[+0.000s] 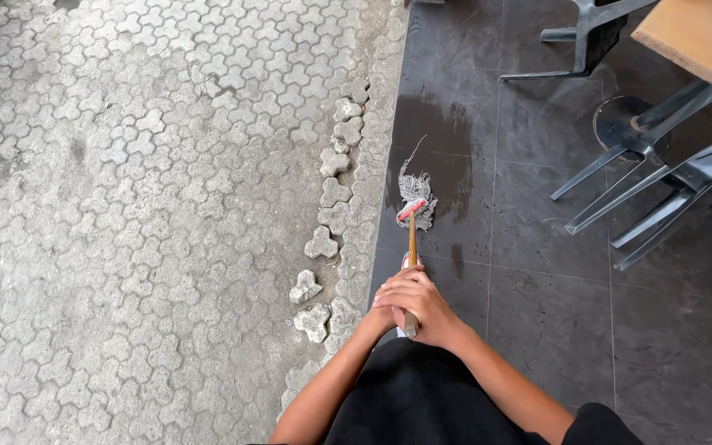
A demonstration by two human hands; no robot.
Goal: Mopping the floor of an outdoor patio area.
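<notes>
With both hands stacked, left hand (pixel 395 298) and right hand (pixel 423 311) clench the wooden mop handle (pixel 412 247) upright; grey string mop head (pixel 416 198) presses wet dark floor tiles (pixel 537 247), perhaps for leverage.

Mop head (pixel 416 200) lies on tiled floor (pixel 537 313), ahead of both hands (pixel 412 303) on its handle (pixel 411 247). Paving (pixel 142 206) left of tiles; chairs (pixel 661 165) and table (pixel 702 37) far right.
</notes>
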